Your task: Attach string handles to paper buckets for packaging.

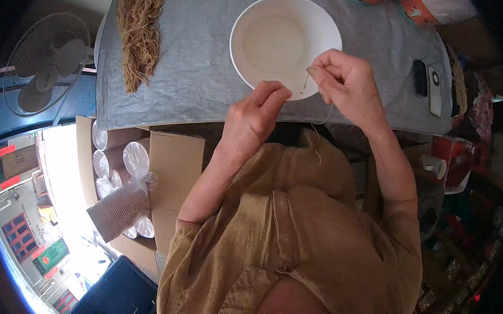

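Head view: we see two bare hands working a thin string (324,121) near the middle of the frame, over the near rim of a white bowl (326,33) on the desk (192,91). Our right hand (349,85) has thumb and forefinger pinched on the string; a short end hangs from the fingertips into the bowl's outline, while a longer length trails below the hand towards the lap. Our left hand (252,114), just left of it, has its fingers drawn together at the rim; we cannot tell whether it has hold of the string too. A tan yarn bundle (138,40) lies at the upper left of the frame, well apart from both hands.

We judge the step in hand to be fine fingertip work on the string; the next move calls for a steady pinch and the trailing length kept free of snags.
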Available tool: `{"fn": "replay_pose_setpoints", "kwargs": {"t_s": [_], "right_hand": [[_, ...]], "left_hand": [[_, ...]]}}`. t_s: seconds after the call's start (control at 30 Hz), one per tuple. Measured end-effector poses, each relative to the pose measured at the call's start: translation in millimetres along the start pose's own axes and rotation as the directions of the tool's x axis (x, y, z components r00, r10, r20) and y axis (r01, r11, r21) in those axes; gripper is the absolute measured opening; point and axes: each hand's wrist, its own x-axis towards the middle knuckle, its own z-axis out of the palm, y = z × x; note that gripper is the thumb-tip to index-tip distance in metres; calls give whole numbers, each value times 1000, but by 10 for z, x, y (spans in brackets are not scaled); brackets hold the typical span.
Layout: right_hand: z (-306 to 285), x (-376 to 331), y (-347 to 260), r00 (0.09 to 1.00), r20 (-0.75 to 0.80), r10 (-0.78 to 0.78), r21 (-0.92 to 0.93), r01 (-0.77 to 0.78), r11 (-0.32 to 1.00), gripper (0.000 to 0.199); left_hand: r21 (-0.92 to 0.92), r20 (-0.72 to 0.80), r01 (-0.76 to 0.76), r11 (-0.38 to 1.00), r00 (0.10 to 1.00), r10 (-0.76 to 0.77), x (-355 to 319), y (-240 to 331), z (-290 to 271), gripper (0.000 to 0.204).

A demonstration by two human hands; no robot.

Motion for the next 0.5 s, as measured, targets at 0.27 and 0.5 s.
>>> {"fn": "replay_pose_setpoints", "kwargs": {"t_s": [0.27,0.5], "right_hand": [[65,-64,64,998,36,51,-10,-51,999,11],[77,-70,88,998,30,54,-29,-53,998,9]], "left_hand": [[45,10,-31,999,999,30,-68,-18,26,25],[81,-9,-67,994,998,68,-77,-11,63,24]]}}
